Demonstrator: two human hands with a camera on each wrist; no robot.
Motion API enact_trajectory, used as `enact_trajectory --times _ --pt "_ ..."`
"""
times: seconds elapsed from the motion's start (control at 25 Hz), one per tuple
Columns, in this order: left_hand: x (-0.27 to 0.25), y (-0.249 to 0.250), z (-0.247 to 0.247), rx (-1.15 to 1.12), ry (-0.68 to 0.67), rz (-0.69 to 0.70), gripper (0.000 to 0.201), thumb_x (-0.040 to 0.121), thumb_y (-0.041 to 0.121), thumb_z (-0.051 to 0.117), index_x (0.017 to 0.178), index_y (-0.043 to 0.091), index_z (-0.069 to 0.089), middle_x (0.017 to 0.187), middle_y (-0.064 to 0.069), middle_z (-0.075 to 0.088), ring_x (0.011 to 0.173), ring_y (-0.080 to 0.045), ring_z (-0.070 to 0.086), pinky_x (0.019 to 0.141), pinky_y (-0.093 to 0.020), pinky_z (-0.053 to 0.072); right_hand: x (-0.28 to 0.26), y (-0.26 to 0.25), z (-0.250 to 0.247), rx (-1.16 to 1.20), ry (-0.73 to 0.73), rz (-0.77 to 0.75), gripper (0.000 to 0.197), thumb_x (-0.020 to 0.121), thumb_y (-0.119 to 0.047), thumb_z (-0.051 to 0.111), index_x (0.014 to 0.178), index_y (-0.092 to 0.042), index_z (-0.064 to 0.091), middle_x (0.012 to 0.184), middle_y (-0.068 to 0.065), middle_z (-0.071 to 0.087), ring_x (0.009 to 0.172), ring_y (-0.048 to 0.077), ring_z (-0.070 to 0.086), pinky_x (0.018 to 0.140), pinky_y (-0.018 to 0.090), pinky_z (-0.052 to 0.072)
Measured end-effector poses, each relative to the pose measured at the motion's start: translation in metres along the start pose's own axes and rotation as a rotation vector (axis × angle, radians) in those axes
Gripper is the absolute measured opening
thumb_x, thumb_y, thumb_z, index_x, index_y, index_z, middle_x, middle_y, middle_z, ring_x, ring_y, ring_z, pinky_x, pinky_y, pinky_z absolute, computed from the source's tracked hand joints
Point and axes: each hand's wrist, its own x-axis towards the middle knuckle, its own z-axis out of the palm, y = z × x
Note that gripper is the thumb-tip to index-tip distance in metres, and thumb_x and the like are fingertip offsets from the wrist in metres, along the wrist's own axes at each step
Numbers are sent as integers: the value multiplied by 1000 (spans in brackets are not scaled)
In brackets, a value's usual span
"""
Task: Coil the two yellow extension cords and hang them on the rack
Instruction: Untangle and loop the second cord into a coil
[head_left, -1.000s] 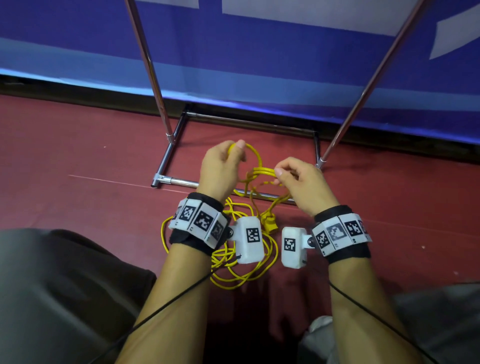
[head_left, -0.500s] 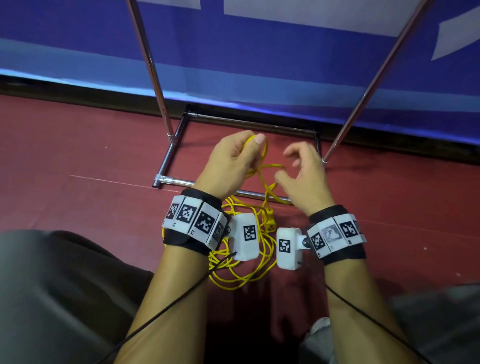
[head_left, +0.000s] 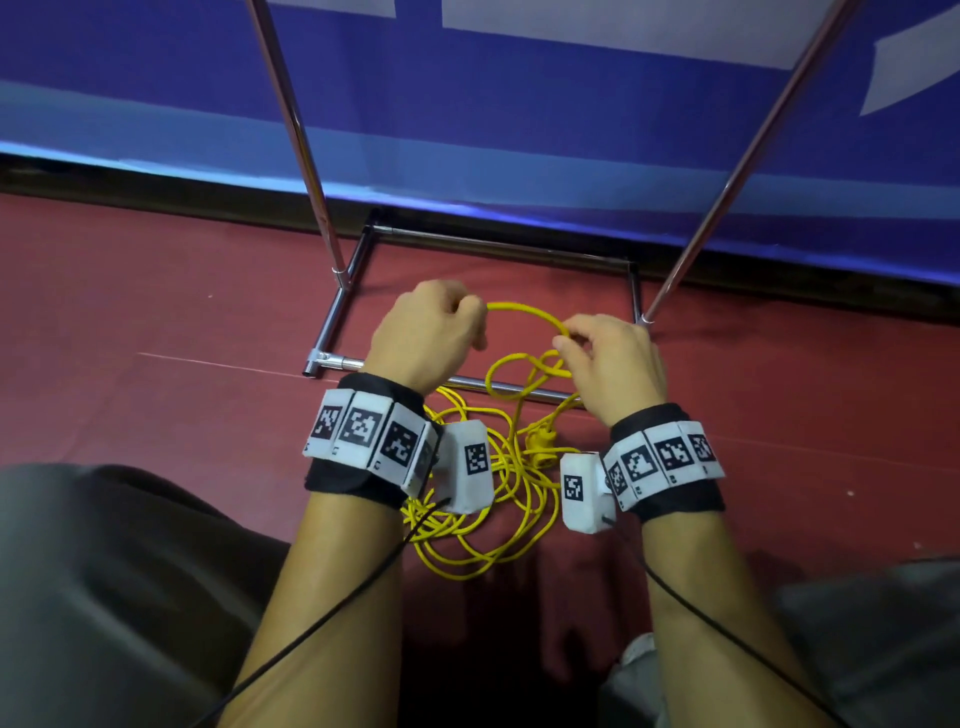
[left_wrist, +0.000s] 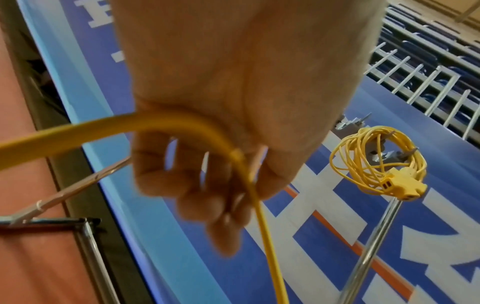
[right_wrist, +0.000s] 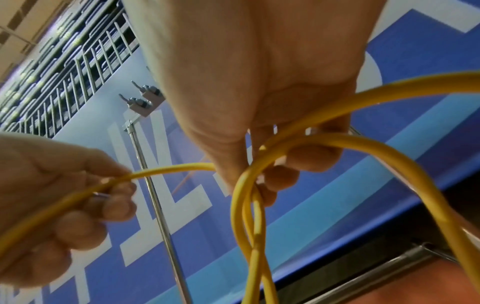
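A loose yellow extension cord (head_left: 483, 499) lies tangled on the red floor between my forearms, with its yellow plug (head_left: 540, 441) near the rack's base bar. My left hand (head_left: 431, 332) grips one strand of the cord (left_wrist: 249, 185) in curled fingers. My right hand (head_left: 608, 358) pinches and holds loops of the same cord (right_wrist: 259, 185); a span arcs between the two hands. In the left wrist view a second yellow cord (left_wrist: 374, 164), coiled, hangs on the rack's top hooks with its yellow socket block (left_wrist: 400, 185) dangling.
The chrome rack (head_left: 296, 130) stands just ahead, two slanting uprights on a rectangular floor frame (head_left: 498, 249). Behind it runs a blue and white banner (head_left: 519, 130). Grey trouser legs (head_left: 104, 597) fill the lower corners. Empty hooks (right_wrist: 140, 100) top the other upright.
My hands have drawn apart and dropped a little. The right hand, whose fingers were spread half a second ago, now holds cord loops. A strand now spans between both hands.
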Motion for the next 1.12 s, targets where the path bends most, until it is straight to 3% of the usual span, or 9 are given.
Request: enact_trajectory --times 0.08,0.2,0.4,0.48,0.6,0.72,0.84,0.96,1.12 --pt "-2 7 5 180 -38 -48 40 77 47 39 77 16 64 79 -2 72 83 -32 65 79 -42 52 -1 -6 5 40 58 -105 11 88 -26 63 91 -19 70 80 2 60 79 32 60 65 34 43" --pt "-6 20 25 252 7 96 44 96 49 48 69 14 50 61 -1 53 72 -33 48 62 -38 35 -2 -19 17 233 124 -208 4 84 -22 62 85 -19 63 78 -2 55 65 25 52 61 40 47" --pt "6 -11 13 -243 399 81 43 92 44 47 64 12 55 51 5 42 54 -16 41 57 -36 32 -2 12 17 105 -281 173 22 83 -40 68 84 -23 55 73 -10 57 77 20 57 71 34 46" --pt "6 -14 13 -267 384 91 40 92 45 47 61 19 52 49 6 41 51 -11 38 57 -33 30 -3 23 13 100 -374 227 18 82 -35 72 84 -24 58 77 -9 58 81 19 57 75 31 44" --pt "0 7 27 -276 195 215 39 96 41 47 65 18 52 50 8 42 53 -10 38 56 -33 31 0 6 11 369 -264 0 33 78 -21 75 108 -21 62 105 -3 65 96 13 59 88 25 44" --pt "-3 20 29 -340 191 295 39 98 36 48 68 13 54 52 9 42 55 -11 39 56 -33 31 1 -10 17 696 -182 44 8 87 -18 61 88 -26 62 79 -4 70 77 17 65 79 38 52" --pt "0 12 22 -426 366 305 41 99 33 50 69 6 56 55 8 40 56 -11 38 57 -33 30 -3 3 23 497 -173 142 13 92 -19 57 80 -22 57 63 -3 64 65 28 63 64 46 55" --pt "0 1 18 -289 386 176 42 96 40 48 68 11 59 53 6 45 56 -15 45 58 -33 34 -5 13 21 236 -215 193 22 96 -33 52 85 -17 62 69 2 63 72 32 60 65 38 48" --pt "0 -8 -1 294 44 -190 43 83 47 40 85 15 69 83 -10 70 90 -36 64 83 -40 51 -7 15 18 54 -174 244 22 97 -36 46 89 -21 60 81 10 63 87 36 54 68 36 40"
